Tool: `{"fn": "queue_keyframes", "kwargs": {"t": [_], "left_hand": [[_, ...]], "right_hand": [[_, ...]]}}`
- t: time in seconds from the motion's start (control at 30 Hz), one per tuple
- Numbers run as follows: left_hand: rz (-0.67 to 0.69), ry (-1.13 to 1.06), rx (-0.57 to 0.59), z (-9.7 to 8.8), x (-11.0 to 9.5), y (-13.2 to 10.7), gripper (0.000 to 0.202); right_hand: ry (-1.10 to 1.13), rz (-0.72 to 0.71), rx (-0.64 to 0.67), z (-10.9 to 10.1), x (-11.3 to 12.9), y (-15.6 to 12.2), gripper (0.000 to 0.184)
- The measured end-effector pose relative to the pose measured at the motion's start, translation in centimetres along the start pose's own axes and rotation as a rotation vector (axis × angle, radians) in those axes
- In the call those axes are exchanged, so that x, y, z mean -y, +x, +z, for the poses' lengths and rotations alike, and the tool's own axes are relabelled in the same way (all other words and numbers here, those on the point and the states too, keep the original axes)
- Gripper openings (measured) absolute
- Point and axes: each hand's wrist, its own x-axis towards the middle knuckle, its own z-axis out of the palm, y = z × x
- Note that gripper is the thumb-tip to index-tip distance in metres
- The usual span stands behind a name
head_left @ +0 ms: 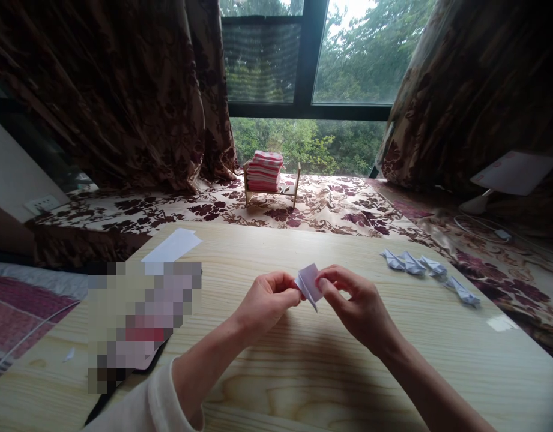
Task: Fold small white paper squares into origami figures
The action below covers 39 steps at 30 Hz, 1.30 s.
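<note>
A small folded piece of pale paper (310,282) is held just above the light wooden table (276,360), near its middle. My left hand (267,300) pinches the paper's left edge with closed fingers. My right hand (355,303) pinches its right side, fingers curled. Both forearms reach in from the bottom of the view. Part of the paper is hidden behind my fingertips.
Several folded paper figures (427,270) lie in a row at the table's right. A white sheet (172,246) and a blurred-out flat item (141,324) lie at the left. Behind, a small wooden rack with striped cloths (267,174) stands on the patterned sill between dark curtains.
</note>
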Motion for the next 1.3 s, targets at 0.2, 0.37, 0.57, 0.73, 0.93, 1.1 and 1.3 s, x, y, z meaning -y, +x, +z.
{"fn": "queue_keyframes", "kwargs": {"t": [0.2, 0.37, 0.57, 0.73, 0.93, 1.1, 1.3], "left_hand": [[0.007, -0.079, 0.02, 0.0, -0.2, -0.2, 0.003], [0.026, -0.067, 0.031, -0.1, -0.2, -0.1, 0.003], [-0.09, 0.018, 0.069, -0.3, -0.2, -0.2, 0.004], [-0.158, 0.122, 0.148, -1.8, -1.0, 0.3, 0.009], [0.017, 0.025, -0.047, -2.5, -1.6, 0.5, 0.034], [-0.153, -0.049, 0.3, -1.5, -0.8, -0.2, 0.023], [-0.258, -0.047, 0.242, -1.6, -1.3, -0.4, 0.024]], "right_hand": [[0.113, 0.033, 0.155, 0.3, 0.4, -0.1, 0.011], [0.131, 0.075, 0.134, 0.4, 0.1, 0.0, 0.017], [0.182, 0.219, -0.165, -2.8, -1.2, 1.3, 0.017], [0.257, 0.24, -0.236, -4.6, -0.9, 1.8, 0.013], [0.299, 0.245, -0.031, -1.8, 0.5, 0.5, 0.018], [0.333, 0.278, 0.05, -0.3, 0.8, -0.1, 0.021], [0.374, 0.396, 0.033, -0.8, -0.1, 0.3, 0.026]]}}
